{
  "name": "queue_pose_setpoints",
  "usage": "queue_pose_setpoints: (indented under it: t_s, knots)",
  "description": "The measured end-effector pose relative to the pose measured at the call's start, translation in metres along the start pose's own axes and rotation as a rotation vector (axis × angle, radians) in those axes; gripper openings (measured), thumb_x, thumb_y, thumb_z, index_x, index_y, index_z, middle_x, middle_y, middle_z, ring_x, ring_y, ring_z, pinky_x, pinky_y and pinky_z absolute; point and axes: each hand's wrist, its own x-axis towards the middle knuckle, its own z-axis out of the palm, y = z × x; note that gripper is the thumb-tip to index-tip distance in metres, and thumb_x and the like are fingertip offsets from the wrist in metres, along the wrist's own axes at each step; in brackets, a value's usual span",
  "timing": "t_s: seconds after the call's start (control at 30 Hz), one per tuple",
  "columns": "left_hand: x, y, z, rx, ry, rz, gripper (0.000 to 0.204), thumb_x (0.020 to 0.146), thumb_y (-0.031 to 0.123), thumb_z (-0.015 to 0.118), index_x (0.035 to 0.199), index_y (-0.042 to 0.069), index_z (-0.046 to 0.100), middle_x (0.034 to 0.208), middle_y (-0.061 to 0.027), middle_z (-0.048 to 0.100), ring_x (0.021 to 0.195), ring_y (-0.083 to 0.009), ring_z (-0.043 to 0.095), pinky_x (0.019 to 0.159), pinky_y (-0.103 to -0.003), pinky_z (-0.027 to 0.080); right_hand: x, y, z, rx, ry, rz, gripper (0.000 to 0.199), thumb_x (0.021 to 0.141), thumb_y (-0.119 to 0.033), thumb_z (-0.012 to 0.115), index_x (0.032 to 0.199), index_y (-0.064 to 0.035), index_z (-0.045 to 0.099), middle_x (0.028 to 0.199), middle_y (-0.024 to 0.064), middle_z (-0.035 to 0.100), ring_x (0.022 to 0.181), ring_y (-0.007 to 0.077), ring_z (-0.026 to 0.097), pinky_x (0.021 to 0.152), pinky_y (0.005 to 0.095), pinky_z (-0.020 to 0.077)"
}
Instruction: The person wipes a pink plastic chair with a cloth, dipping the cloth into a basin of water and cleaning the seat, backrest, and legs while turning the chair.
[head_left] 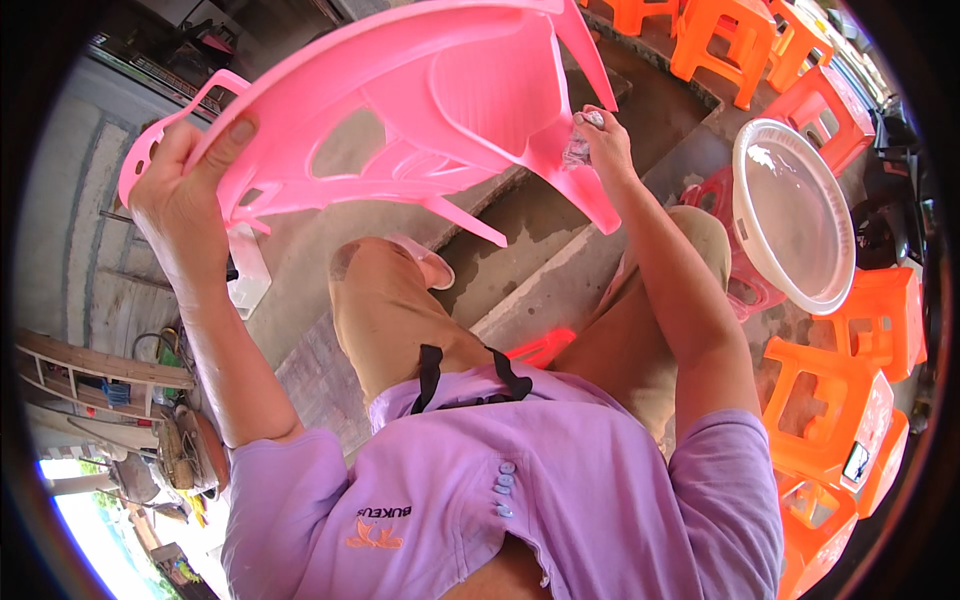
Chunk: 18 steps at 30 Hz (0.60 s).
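The person holds a pink plastic chair (420, 110) up in front of the chest, tilted so its legs and underside face the camera. The left hand (185, 185) grips the chair's edge near the slotted handle at the upper left; the thumb lies flat across the pink rim and the other fingers wrap behind it, out of sight. The left arm rises from the lower left, bent at the elbow, with the forearm running nearly straight up to the wrist.

The right hand (600, 140) is raised at the upper middle, pressed against one of the chair's legs. Its fingers are closed narrowly around a small crumpled clear piece (580, 148), perhaps plastic film or a rag; what it is cannot be told. The right forearm slopes down from the hand toward the lower right, with the elbow bent beside the knee.

Below the chair are the person's knees in tan trousers and a lilac shirt (560, 470). A pale sandal (425, 262) rests on the concrete step (540, 270). To the right, a white round basin (795, 215) lies on a red stool (735, 275), with orange plastic stools (830, 400) stacked near it and more at the top right.
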Motion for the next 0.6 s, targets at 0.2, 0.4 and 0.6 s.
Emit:
queue_pose_setpoints:
  t_s: [0.2, 0.4, 0.6]
  knots:
    - [-0.013, -0.009, -0.006, 0.054, 0.002, -0.105, 0.042, 0.083, 0.032, 0.077, 0.071, 0.001, 0.052, 0.062, 0.0023, 0.037, 0.064, -0.0081, 0.032, 0.056, -0.026, 0.029, -0.014, -0.051, -0.001, -0.617, -0.031, -0.002, 0.048, 0.086, -0.053, 0.059, 0.105, -0.0106, 0.07, 0.082, 0.0117, 0.07, 0.079, 0.0282, 0.067, 0.072, 0.0384, 0.0494]
    - [-0.021, -0.016, -0.016, 0.093, 0.044, -0.104, 0.032, 0.082, 0.026, 0.079, 0.078, 0.0, 0.062, 0.065, 0.0022, 0.046, 0.067, -0.0082, 0.039, 0.062, -0.023, 0.036, -0.016, -0.078, 0.019, 0.252, -0.107, 0.089, 0.028, 0.09, -0.028, 0.069, 0.104, -0.0038, 0.069, 0.081, 0.0051, 0.067, 0.068, 0.0144, 0.063, 0.062, 0.0281, 0.0481]
    - [-0.017, -0.019, -0.008, -0.129, 0.076, -0.142, 0.047, 0.08, 0.034, 0.081, 0.067, -0.002, 0.054, 0.057, 0.0004, 0.042, 0.061, -0.0089, 0.036, 0.053, -0.028, 0.032, -0.078, -0.181, 0.066, 0.791, -0.373, -0.135, 0.036, 0.094, -0.018, 0.063, 0.124, -0.0001, 0.055, 0.101, 0.0093, 0.064, 0.082, 0.0174, 0.064, 0.073, 0.031, 0.0516]
